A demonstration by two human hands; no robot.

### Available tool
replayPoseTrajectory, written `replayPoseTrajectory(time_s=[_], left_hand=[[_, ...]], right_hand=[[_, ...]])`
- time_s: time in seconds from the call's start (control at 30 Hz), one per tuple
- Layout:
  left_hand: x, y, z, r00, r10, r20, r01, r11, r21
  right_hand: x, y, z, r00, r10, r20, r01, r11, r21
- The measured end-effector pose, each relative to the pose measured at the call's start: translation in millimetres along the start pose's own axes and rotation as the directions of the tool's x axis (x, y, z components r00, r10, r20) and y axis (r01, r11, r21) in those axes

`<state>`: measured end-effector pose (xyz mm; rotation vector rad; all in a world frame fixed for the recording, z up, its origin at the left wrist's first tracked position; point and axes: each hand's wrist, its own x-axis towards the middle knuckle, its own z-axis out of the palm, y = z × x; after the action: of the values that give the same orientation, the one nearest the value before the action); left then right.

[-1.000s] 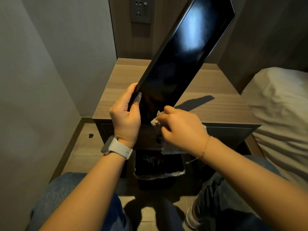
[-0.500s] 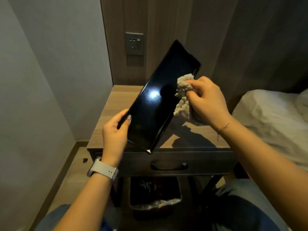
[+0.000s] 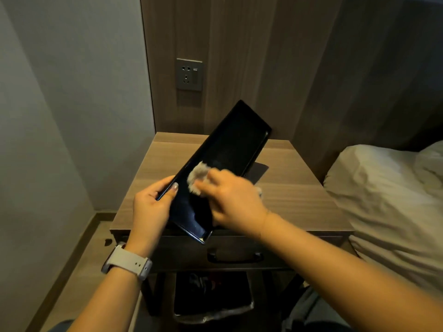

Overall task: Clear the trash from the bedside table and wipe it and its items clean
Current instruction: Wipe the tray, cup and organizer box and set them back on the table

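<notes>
A: Biggest first?
B: Bed point(image 3: 388, 192) at 3 o'clock, pale sheets, rumpled. Then the wooden bedside table point(image 3: 299, 202), centre frame, dark drawer front with a handle point(image 3: 235, 257) on its near side.

A: Under it?
B: Black waste bin point(image 3: 212, 295) with a plastic liner, at 6 o'clock, dark stuff inside, can't tell what.

A: Task item?
B: Black rectangular tray point(image 3: 230, 149), glossy, held tilted above the tabletop, long axis running from 7 toward 1 o'clock. Near corner hangs past the table's front edge. Far end is clear of the top; a dark shadow lies under it.

A: Hands?
B: Left hand point(image 3: 151, 207) grips the tray's left rim, thumb on the inner face, fingers behind. White watch strap point(image 3: 127, 264) on that wrist. Right hand point(image 3: 232, 202) is clenched round a beige cloth point(image 3: 197, 176), pressing it on the tray's inner surface, just beside the left thumb. Hand is motion-blurred.

A: Wall?
B: Grey power socket point(image 3: 189, 74) at 12 o'clock, on the wood panel.
</notes>
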<state>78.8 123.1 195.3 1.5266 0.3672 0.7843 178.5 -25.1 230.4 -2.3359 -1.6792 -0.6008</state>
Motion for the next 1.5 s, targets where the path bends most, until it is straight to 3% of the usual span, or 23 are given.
replayPoseTrajectory(time_s=[0.07,0.1,0.17,0.27,0.33,0.4,0.53,0.7,0.8,0.87,0.93,1.0,1.13,1.27,1.37,1.5], left_hand=[[-1.3,0.4,0.2,1.0,-0.004,0.019,0.004,1.0,-0.024],[-1.6,0.2,0.1,1.0,-0.002,0.028,0.003,1.0,-0.026],[-2.4,0.2,-0.1,0.999,-0.012,0.038,0.013,1.0,-0.01],[-2.3,0.6,-0.5,0.999,-0.025,0.048,0.025,1.0,-0.001],[-1.9,0.5,-1.7,0.998,-0.029,0.056,0.029,1.0,0.003],[-1.6,1.7,-2.4,0.997,-0.031,0.064,0.031,0.999,0.008],[-0.1,0.2,0.1,0.999,-0.014,0.053,0.014,1.0,-0.002],[4.4,-5.2,-1.0,1.0,-0.028,-0.013,0.028,1.0,-0.004],[2.7,-1.3,-3.0,1.0,-0.004,0.003,0.004,1.0,0.007],[0.3,5.3,-1.1,0.998,0.016,0.053,-0.016,1.0,-0.003],[-2.0,11.7,0.0,0.995,0.02,0.098,-0.019,1.0,-0.011],[-5.2,17.9,-2.1,0.991,0.027,0.134,-0.029,1.0,0.01],[-15.0,24.2,-5.8,0.982,0.068,0.175,-0.084,0.993,0.085],[-22.4,25.3,-4.9,0.982,0.119,0.147,-0.137,0.983,0.121],[-23.5,22.9,-7.7,0.977,0.164,0.137,-0.187,0.967,0.175],[-26.7,23.1,-7.0,0.965,0.227,0.131,-0.252,0.941,0.224]], right_hand=[[-8.9,-7.3,-8.1,0.994,-0.087,0.071,0.081,0.994,0.078],[-9.0,-1.9,-15.2,0.996,-0.056,0.066,0.047,0.991,0.128],[-2.4,23.6,-29.3,0.993,0.113,-0.03,-0.105,0.975,0.195],[21.7,88.4,-50.6,0.881,0.419,-0.219,-0.394,0.907,0.149],[39.0,123.9,-55.7,0.811,0.548,-0.206,-0.552,0.832,0.042],[53.0,134.3,-47.9,0.781,0.609,-0.142,-0.616,0.788,-0.008],[69.3,95.1,-17.1,0.825,0.555,-0.108,-0.557,0.831,0.01],[43.4,9.7,8.3,0.972,0.228,-0.057,-0.226,0.973,0.035],[22.5,-9.3,1.7,0.999,0.035,-0.006,-0.035,0.998,0.053],[14.3,-2.9,-13.0,0.998,-0.011,0.055,0.004,0.993,0.117],[4.2,10.5,-31.5,0.997,0.055,0.046,-0.063,0.976,0.208],[-10.2,33.3,-48.0,0.981,0.187,-0.056,-0.167,0.952,0.255],[-43.3,92.3,-66.4,0.823,0.503,-0.265,-0.466,0.864,0.192],[-62.0,117.8,-57.9,0.703,0.664,-0.255,-0.678,0.734,0.041],[-65.0,110.4,-46.1,0.717,0.679,-0.16,-0.686,0.728,0.015],[-70.9,80.9,-36.9,0.812,0.582,-0.042,-0.576,0.81,0.11]])
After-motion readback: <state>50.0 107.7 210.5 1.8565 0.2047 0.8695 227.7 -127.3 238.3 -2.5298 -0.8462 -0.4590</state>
